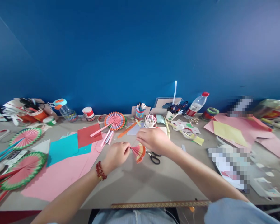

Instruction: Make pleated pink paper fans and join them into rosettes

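A small pleated paper fan, pink with an orange and yellow outer band, is spread between my two hands above the table. My left hand, with a red bead bracelet at the wrist, is closed on the fan's gathered narrow end. At the upper edge of the fan, my right hand has its fingers bent and pressed together; its fingertips are partly hidden. Just right of the fan, black-handled scissors lie on the table, their blades partly covered by the fan and my right hand.
A finished round paper fan lies behind my left hand. Pink sheets, turquoise paper and two green-edged fans are on the left. Along the wall stand cups, a jar and a plastic bottle.
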A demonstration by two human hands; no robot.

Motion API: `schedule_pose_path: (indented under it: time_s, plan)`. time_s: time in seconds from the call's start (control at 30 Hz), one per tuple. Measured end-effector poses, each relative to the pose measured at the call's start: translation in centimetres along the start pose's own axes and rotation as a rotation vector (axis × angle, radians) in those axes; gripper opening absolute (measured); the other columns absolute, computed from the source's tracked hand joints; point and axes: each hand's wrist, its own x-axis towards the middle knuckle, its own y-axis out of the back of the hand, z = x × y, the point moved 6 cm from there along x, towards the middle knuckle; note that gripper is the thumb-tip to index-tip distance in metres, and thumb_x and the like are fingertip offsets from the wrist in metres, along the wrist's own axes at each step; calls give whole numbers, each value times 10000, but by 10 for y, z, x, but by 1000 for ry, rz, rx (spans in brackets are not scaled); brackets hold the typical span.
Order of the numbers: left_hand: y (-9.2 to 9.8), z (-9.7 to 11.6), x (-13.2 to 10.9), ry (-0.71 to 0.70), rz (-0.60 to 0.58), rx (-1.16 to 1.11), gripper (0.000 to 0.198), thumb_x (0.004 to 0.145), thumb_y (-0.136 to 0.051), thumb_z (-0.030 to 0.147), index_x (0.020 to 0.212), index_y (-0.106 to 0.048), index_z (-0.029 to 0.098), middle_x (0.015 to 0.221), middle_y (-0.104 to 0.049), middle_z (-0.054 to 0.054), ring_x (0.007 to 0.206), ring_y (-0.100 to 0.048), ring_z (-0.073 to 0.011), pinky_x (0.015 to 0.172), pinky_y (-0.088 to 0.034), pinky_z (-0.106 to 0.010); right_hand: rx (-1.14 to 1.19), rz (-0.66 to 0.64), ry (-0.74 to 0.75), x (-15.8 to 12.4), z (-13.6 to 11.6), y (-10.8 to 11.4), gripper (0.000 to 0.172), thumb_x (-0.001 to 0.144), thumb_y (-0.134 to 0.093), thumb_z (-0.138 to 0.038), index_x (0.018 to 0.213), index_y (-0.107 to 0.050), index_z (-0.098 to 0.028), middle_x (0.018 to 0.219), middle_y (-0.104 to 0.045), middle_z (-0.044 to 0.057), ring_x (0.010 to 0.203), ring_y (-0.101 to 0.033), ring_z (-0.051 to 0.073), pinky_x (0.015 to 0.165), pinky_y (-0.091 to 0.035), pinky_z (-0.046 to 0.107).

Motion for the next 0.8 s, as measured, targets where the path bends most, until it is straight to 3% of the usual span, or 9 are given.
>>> schedule_pose_path:
  time_s: [0.07, 0.17, 0.27, 0.37, 0.43, 0.53, 0.63, 0.8]
  plan:
    - [1, 6, -3, -62, -22, 92, 220, 915, -461, 162, 779, -632, 191, 761, -698, -48, 700, -628, -190, 588, -301, -282, 114, 54, 3, 7, 9, 0, 143, 933, -531, -215, 853, -645, -182, 829, -669, 24, 719, -560, 132, 567, -241, 252]
    - [7, 10, -9, -104, -35, 39, 242, 928, -448, 170, 765, -626, 190, 746, -690, -41, 714, -635, -186, 606, -337, -276, 280, 113, -9, 15, 25, -5, 132, 915, -550, -193, 831, -651, -183, 799, -661, 13, 721, -556, 128, 608, -291, 231]
    - [11, 8, -14, -100, -13, -214, 223, 932, -466, 205, 802, -646, 192, 775, -699, -32, 728, -636, -172, 630, -386, -255, 422, 124, -107, 16, 44, -23, 111, 877, -584, -178, 803, -667, -183, 732, -634, -4, 666, -528, 118, 612, -307, 223]
    - [8, -7, -13, 21, -1, -599, 233, 935, -503, 328, 819, -650, 190, 700, -679, -12, 580, -595, -135, 520, -375, -227, 575, 78, -236, 9, 57, -53, 95, 850, -614, -208, 789, -682, -179, 652, -578, -26, 602, -489, 108, 562, -287, 216]
    - [5, -21, -8, 127, 40, -848, 255, 911, -544, 398, 813, -644, 186, 666, -676, -9, 542, -595, -132, 500, -395, -225, 609, 54, -251, 2, 55, -70, 137, 866, -592, -230, 774, -674, -170, 613, -556, -30, 568, -467, 106, 535, -286, 212]
    - [5, -42, 2, 256, 145, -1063, 216, 848, -615, 387, 802, -654, 179, 737, -730, -39, 702, -686, -184, 619, -488, -258, 632, 28, -231, -8, 42, -84, 190, 910, -553, -268, 791, -666, -174, 637, -592, -19, 562, -485, 109, 539, -323, 210]
    - [2, -57, 13, 369, 174, -1097, 177, 800, -630, 349, 742, -651, 182, 728, -741, -34, 714, -706, -201, 638, -510, -273, 611, 61, -178, -13, 26, -81, 184, 925, -533, -234, 789, -650, -191, 735, -654, 8, 665, -565, 131, 618, -371, 215]
    - [-4, -65, 24, 371, 200, -1068, 137, 762, -622, 313, 704, -636, 190, 711, -734, -27, 717, -713, -199, 695, -544, -287, 445, 102, -69, -13, 5, -66, 186, 921, -484, -150, 847, -647, -199, 819, -688, 24, 759, -616, 139, 677, -380, 214]
